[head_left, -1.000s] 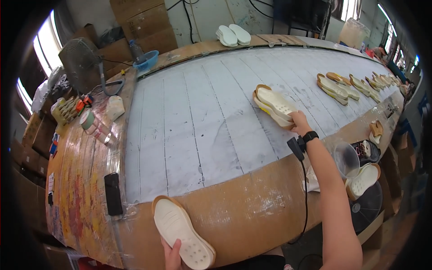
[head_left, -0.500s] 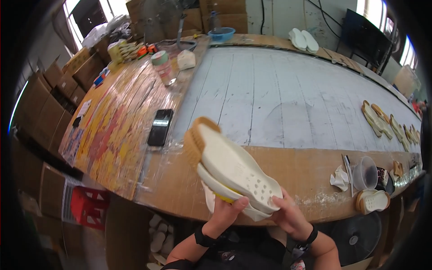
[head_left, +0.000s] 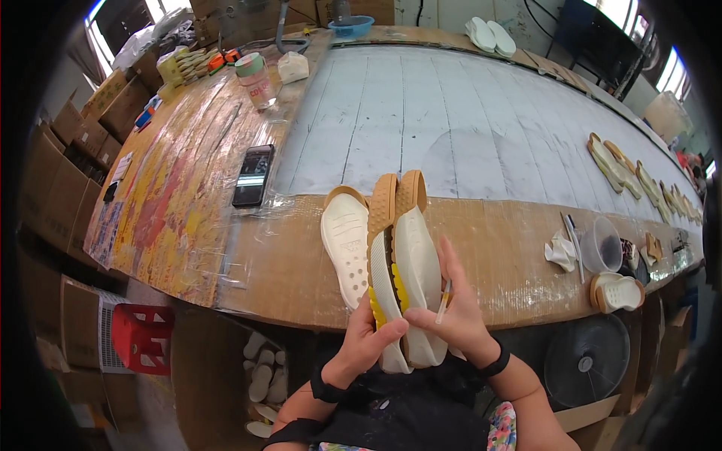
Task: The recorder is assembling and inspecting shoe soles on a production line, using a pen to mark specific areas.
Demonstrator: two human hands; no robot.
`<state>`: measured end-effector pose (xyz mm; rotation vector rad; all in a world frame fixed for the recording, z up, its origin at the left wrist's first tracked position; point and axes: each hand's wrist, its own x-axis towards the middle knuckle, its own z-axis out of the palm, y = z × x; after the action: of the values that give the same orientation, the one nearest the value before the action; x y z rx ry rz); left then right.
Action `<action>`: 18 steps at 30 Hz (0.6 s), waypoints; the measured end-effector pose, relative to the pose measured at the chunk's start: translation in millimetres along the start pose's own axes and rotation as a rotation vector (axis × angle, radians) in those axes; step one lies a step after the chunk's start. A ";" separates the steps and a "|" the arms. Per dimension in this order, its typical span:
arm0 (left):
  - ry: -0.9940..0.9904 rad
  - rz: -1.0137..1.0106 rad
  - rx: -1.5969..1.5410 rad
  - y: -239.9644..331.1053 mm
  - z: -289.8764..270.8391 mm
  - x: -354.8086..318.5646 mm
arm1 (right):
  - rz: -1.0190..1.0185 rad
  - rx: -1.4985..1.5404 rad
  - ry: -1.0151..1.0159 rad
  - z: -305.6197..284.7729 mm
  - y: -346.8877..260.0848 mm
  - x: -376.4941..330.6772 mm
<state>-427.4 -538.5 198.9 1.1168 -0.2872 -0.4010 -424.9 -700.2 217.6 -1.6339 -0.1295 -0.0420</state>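
Note:
Upright on edge between my hands is a pair of cream shoe soles [head_left: 421, 259], pressed side by side, with tan studded treads at the far end and yellow parts along the sides. My left hand [head_left: 365, 338] grips the left side, its thumb on the near end. My right hand [head_left: 455, 316] holds the right side, thumb pressed on the sole and fingers stretched along it. A thin pale stick [head_left: 444, 301] shows by the right thumb and fingers; its full shape is hidden. Another cream sole [head_left: 346, 248], with holes, lies on the cardboard just left of the pair.
A phone [head_left: 253, 175] lies to the left on the plastic-covered table [head_left: 173, 180]. At right are crumpled paper [head_left: 559, 252], a clear plastic tub [head_left: 601, 245] and a tan-edged sole [head_left: 618, 292]. More soles [head_left: 613, 167] lie far right. Below stands a red stool [head_left: 141, 338].
The held soles have turned from slanting with the holed face up to standing on edge, treads pointing away. The other sole, mostly hidden before, now shows at left. My view has shifted.

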 end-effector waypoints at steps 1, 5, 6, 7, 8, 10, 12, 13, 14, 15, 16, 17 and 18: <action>0.002 -0.004 -0.025 0.7 -0.9 -1.9 | 0.002 0.000 0.004 -0.2 1.8 -0.8; 0.008 -0.026 -0.133 -6.4 -5.9 -3.9 | 0.148 0.476 0.022 -4.7 3.6 -3.5; 0.008 -0.022 -0.132 -6.8 -5.7 -4.2 | 0.188 0.565 0.025 -6.7 4.0 -4.1; 0.032 -0.022 -0.085 -6.8 -4.5 -4.3 | 0.193 0.584 0.022 -8.2 4.4 -7.1; 0.057 -0.021 -0.037 -6.2 -3.4 -3.9 | 0.191 0.584 0.017 -6.5 5.1 -10.5; 0.024 -0.039 -0.013 -1.0 2.9 -3.2 | 0.024 0.568 0.025 -4.8 5.0 -18.8; -0.010 -0.059 0.012 0.4 9.6 -2.0 | -0.001 0.557 0.009 -2.6 4.1 -21.9; -0.029 -0.019 0.057 -1.0 14.2 -1.4 | -0.024 0.486 -0.001 -1.6 4.3 -23.8; -0.047 0.021 0.102 -1.8 16.8 -1.1 | -0.046 0.415 -0.010 -1.3 4.2 -24.4; -0.074 0.001 0.102 -1.7 15.1 -1.3 | -0.041 0.426 -0.029 -0.7 3.6 -24.2; -0.072 0.001 0.104 -2.9 14.4 -1.7 | -0.041 0.429 -0.030 0.0 2.5 -24.5; -0.066 0.029 0.116 -4.5 13.6 -2.6 | -0.025 0.425 -0.032 0.8 1.1 -25.2; -0.063 0.056 0.125 -6.5 12.2 -2.5 | -0.007 0.420 -0.031 1.3 0.8 -25.7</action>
<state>-435.8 -549.7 197.9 1.2170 -0.4024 -0.3722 -450.4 -700.5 214.1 -1.2151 -0.1568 0.0056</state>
